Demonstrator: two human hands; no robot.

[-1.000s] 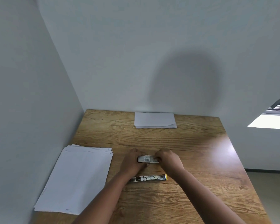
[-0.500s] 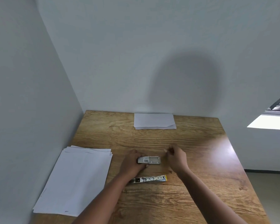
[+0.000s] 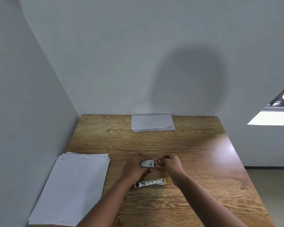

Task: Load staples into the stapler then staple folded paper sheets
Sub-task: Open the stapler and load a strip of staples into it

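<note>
- Staples not loaded yet: left hand (image 3: pixel 135 168) grips the small staple box (image 3: pixel 147 163), right hand (image 3: pixel 170 163) pinches something tiny beside it.
- Stapler (image 3: pixel 150 183) lies untouched near the wrists.
- Folded sheets (image 3: pixel 152 122) wait at the table's (image 3: pixel 195 161) far edge, unstapled.

The left hand (image 3: pixel 134 167) covers most of the little white box (image 3: pixel 147 163), so only its barcoded end peeks out, and the print on it is way too small to read. Whatever the right hand (image 3: pixel 170 163) is pinching is just a tiny pale speck, can't tell what it is. The paper stack (image 3: pixel 72 189) at the surface's (image 3: pixel 203 161) near-left corner is partly hidden by the left forearm, and both forearms run off the bottom edge.
</note>
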